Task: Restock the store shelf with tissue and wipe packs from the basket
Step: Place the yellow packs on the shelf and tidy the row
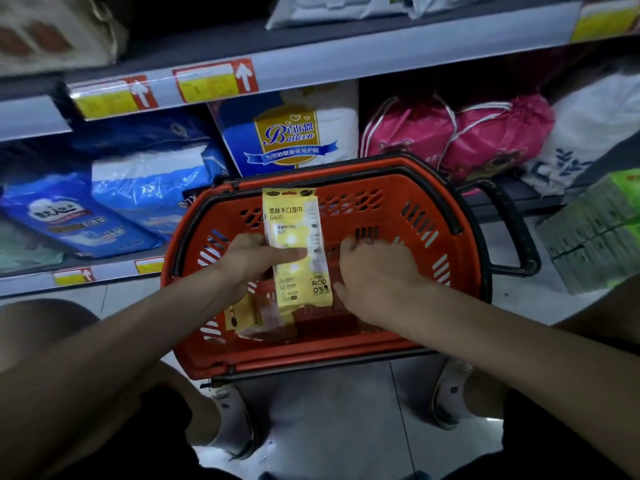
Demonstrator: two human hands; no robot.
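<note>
Gripping hand (head view): left hand (249, 261) holds the wipe pack (298, 247) by its left edge, thumb laid across the front.
Wipe pack, look: long soft pack, yellow with a paler right strip, black print, "64" near the top, "0%" at the near right corner.
Wipe pack, place: stood on end over the middle of the basket (433, 216), far end higher than the rim.
Right hand (374, 271): palm down inside the basket just right of the pack, fingers bent downward; cannot tell whether it holds anything.
Basket: orange-red, slotted walls, black rim and handles, on the floor against the low shelf.
Second pack (246, 317): same yellow, lying in the basket's near left, under the left wrist.
Shelf (311, 69): grey rail with yellow and red price tags (214, 81).
Lower shelf stock: blue bags (145, 188) left, pink drawstring bags (457, 133) right.
Green stack (595, 230): far right, beside the basket.
</note>
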